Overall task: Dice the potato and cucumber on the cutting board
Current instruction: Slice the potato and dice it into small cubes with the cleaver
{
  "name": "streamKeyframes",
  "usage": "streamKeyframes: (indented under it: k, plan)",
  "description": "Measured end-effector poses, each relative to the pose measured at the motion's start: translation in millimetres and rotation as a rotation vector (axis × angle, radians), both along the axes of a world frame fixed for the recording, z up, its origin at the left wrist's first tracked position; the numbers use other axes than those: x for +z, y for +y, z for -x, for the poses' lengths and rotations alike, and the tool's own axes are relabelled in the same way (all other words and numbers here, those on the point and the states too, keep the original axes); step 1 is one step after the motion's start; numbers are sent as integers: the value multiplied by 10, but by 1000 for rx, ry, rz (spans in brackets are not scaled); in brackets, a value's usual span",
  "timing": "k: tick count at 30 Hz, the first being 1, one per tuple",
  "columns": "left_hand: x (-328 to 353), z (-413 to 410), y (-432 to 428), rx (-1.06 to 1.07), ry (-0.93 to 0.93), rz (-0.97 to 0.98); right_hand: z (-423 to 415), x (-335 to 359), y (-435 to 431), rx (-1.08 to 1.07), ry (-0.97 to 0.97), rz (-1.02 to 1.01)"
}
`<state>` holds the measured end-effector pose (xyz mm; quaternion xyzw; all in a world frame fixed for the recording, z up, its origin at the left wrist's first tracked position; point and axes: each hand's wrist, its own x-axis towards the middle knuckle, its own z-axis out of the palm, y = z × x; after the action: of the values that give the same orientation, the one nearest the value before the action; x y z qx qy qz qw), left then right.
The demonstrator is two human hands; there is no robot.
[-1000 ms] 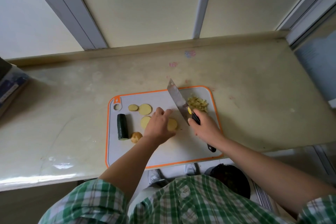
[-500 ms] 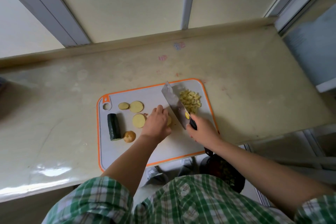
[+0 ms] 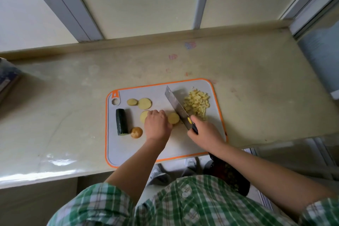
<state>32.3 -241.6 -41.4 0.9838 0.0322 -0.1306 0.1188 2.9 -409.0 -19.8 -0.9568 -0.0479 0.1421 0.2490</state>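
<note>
On the orange-rimmed cutting board (image 3: 128,152), mid potato step, cucumber (image 3: 121,122) not begun. Pinning a potato slice (image 3: 173,118) under the curled left hand (image 3: 156,125); clenching the knife (image 3: 176,105) handle in the right hand (image 3: 205,132), blade tilted just beside that slice. Heap of diced potato (image 3: 196,103) far right (cucumber lying at the left edge). Next, probably: squaring the blade over the slice for strips. Versus half a second back: slice less covered by the hand.

We see a grey cutting board (image 3: 128,145) edged in orange, a dark green cucumber (image 3: 121,121), pale yellow potato dice (image 3: 196,104), and our green-and-white plaid shirt (image 3: 192,203)
</note>
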Motion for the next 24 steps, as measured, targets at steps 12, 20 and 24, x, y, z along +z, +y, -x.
streamKeyframes:
  k: [12, 20, 24]
  plan:
    - [-8, -2, -127, 309, 86, 316, 25, 35, -44, -7, -11, 22]
    - [8, -30, -83, 383, 88, 408, -42, -40, 27, 11, 52, 72]
    - [-11, -55, -61, 387, 83, 414, -91, -4, 32, 34, 49, 74]
